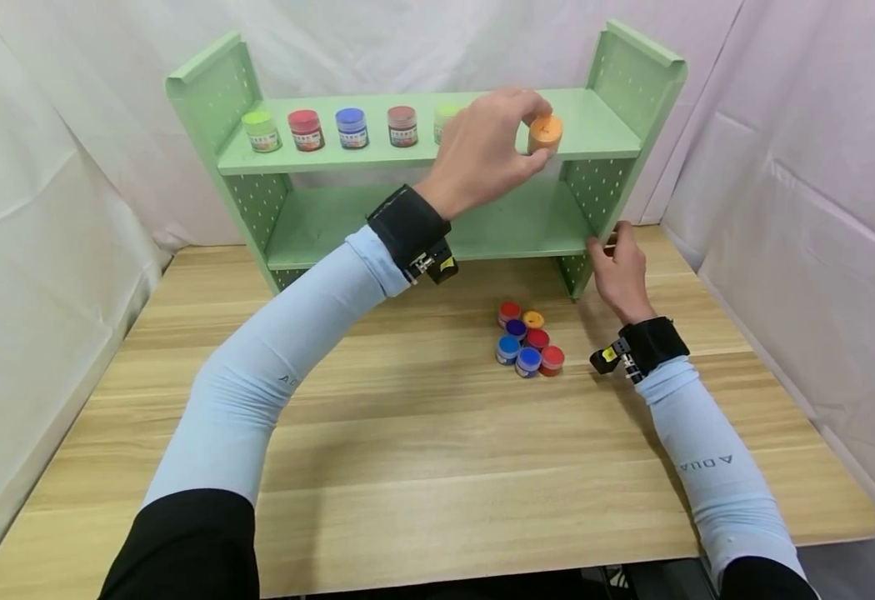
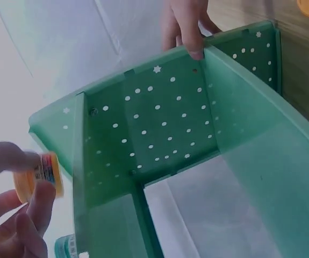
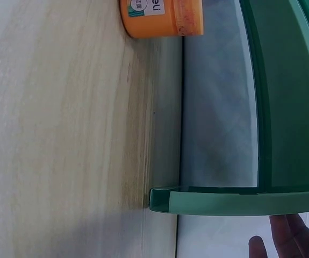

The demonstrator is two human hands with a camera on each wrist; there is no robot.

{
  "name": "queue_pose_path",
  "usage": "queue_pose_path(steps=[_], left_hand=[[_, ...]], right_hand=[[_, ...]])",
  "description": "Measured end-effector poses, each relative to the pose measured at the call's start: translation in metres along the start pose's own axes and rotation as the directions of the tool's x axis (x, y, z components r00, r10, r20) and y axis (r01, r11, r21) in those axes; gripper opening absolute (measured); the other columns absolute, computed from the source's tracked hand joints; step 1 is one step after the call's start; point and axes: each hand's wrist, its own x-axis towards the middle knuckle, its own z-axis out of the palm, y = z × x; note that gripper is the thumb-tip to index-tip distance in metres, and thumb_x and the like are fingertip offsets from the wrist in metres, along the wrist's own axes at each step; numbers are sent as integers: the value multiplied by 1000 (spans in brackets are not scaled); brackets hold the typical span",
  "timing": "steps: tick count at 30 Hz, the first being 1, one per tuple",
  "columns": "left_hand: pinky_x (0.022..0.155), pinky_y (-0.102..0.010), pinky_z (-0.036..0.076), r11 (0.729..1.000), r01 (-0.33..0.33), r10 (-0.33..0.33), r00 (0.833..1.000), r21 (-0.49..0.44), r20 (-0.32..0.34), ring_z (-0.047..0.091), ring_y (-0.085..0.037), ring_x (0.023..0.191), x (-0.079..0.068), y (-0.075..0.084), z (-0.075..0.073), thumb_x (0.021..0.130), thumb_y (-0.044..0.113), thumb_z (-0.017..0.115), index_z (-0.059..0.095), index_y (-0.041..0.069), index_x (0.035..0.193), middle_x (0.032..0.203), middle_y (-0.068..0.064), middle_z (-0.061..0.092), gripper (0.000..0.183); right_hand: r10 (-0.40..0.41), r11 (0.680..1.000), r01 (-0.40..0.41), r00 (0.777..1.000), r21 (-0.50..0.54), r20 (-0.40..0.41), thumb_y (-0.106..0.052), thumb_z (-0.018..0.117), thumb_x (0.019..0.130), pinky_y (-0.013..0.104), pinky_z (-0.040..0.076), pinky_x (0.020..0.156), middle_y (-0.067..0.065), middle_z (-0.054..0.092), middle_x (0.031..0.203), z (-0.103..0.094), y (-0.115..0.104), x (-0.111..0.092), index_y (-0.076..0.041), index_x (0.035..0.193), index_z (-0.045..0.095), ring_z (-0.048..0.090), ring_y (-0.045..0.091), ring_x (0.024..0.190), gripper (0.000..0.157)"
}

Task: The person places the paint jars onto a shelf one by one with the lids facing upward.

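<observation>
My left hand (image 1: 482,150) pinches an orange paint jar (image 1: 546,133) between thumb and fingers, at the right part of the upper board of a green shelf rack (image 1: 595,112). In the left wrist view the jar's label shows between the fingertips. My right hand (image 1: 621,275) grips the rack's right side panel low down, thumb at its front edge and fingers along its outer face. Along the upper board stand a green jar (image 1: 262,132), a red jar (image 1: 306,131), a blue jar (image 1: 352,128), a brownish-red jar (image 1: 402,127) and another green jar (image 1: 445,117), partly hidden by my left hand.
On the wooden table (image 1: 407,467), in front of the rack's right half, several jars cluster together, among them an orange one (image 1: 533,320), a red one (image 1: 552,360) and a blue one (image 1: 528,361). White cloth (image 1: 805,208) hangs behind and beside the table.
</observation>
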Motion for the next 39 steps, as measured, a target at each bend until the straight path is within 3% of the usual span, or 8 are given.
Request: queue_pose_path(steps=[4, 11, 15, 18, 23, 28, 39], left_hand=[[55, -20, 38, 998, 59, -59, 998, 10, 25, 58, -4, 86, 4, 3, 3, 90, 40, 59, 58, 20, 126, 116, 9, 62, 42], [49, -23, 27, 996, 65, -66, 998, 66, 8, 44, -10, 61, 6, 7, 6, 94, 40, 54, 59, 22, 118, 106, 12, 64, 31], [49, -23, 33, 988, 105, -109, 994, 109, 29, 49, -8, 65, 10, 11, 6, 95, 39, 52, 61, 23, 119, 107, 11, 64, 31], [55, -22, 42, 981, 127, -134, 990, 143, 43, 58, -6, 78, 16, 13, 8, 95, 37, 52, 63, 24, 120, 112, 11, 64, 30], [55, -23, 40, 974, 107, -117, 992, 198, 40, 54, -8, 74, 21, 15, 12, 96, 32, 51, 66, 24, 106, 95, 10, 62, 19], [49, -24, 31, 960, 57, -67, 997, 274, 28, 42, -11, 65, 26, 15, 13, 96, 21, 43, 54, 20, 91, 76, 6, 46, 13], [50, -26, 36, 942, 32, -53, 997, 334, 53, 45, -12, 65, 35, 17, 22, 96, 14, 39, 54, 18, 100, 82, 6, 53, 16]], right_hand=[[0, 1000, 0, 1000, -8, -5, -36, 40, 99, 30, 43, 73, 14, 54, 114, 0, 1, 0, -3, 129, 41, 52, 21, 96, 46], [1, 1000, -1, 1000, 7, 2, -36, 41, 99, 32, 45, 74, 15, 54, 115, 0, -1, -1, -3, 130, 40, 52, 21, 96, 45], [-2, 1000, 1, 1000, 11, 7, -36, 40, 99, 32, 45, 75, 14, 54, 116, 0, -2, 0, -3, 131, 40, 52, 22, 97, 45], [-3, 1000, 3, 1000, 9, 10, -36, 39, 99, 32, 44, 75, 15, 54, 116, 0, -3, 0, -3, 131, 39, 52, 22, 98, 46], [-1, 1000, 1, 1000, -1, 2, -36, 39, 99, 32, 43, 75, 15, 54, 115, 0, -2, 0, -3, 130, 40, 52, 22, 97, 46], [-2, 1000, 2, 1000, 1, -4, -35, 40, 99, 30, 44, 75, 15, 54, 115, 0, -2, 0, -3, 130, 40, 52, 21, 97, 46], [5, 1000, -5, 1000, 15, 4, -36, 40, 99, 30, 44, 74, 15, 54, 115, 0, 0, -3, -3, 131, 40, 52, 21, 96, 46]])
